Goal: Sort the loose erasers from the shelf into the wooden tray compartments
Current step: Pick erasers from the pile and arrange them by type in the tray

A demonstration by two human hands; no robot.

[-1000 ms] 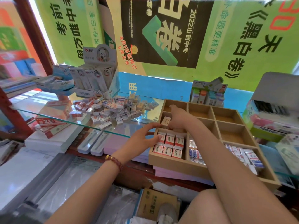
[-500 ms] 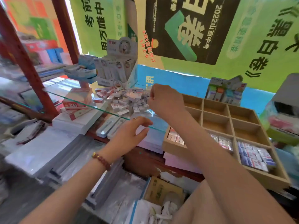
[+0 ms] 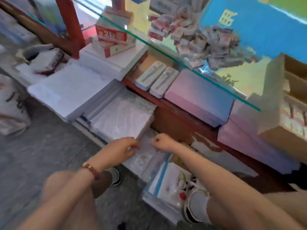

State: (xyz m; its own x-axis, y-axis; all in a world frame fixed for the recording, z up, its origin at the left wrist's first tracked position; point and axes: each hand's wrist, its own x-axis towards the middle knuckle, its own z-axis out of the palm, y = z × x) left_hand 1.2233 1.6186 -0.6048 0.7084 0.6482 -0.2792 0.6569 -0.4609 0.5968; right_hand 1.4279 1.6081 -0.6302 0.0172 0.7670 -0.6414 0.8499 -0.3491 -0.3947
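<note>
The view is tilted down and blurred. Loose erasers (image 3: 199,39) lie in a heap on the glass shelf (image 3: 166,52) at the upper right. Only a corner of the wooden tray (image 3: 274,130) shows at the right edge, with packed erasers inside it. Both hands are far below the shelf, close together over plastic-wrapped packets (image 3: 124,117) near the floor. My left hand (image 3: 123,146) has its fingers bent down onto a packet's edge. My right hand (image 3: 162,144) is curled, knuckles up, a short gap to the right. The blur hides whether either hand holds anything.
Red-and-white boxes (image 3: 111,39) and white paper stacks (image 3: 74,90) lie left under the shelf. Two white cases (image 3: 156,80) and pink-blue pads (image 3: 199,98) rest on the red wooden ledge (image 3: 182,113). A red post (image 3: 69,25) stands upper left; the grey floor (image 3: 41,155) is below.
The view has swung sharply down. My right hand left the eraser heap on the shelf and dropped to the low packets. The left hand came down beside it.
</note>
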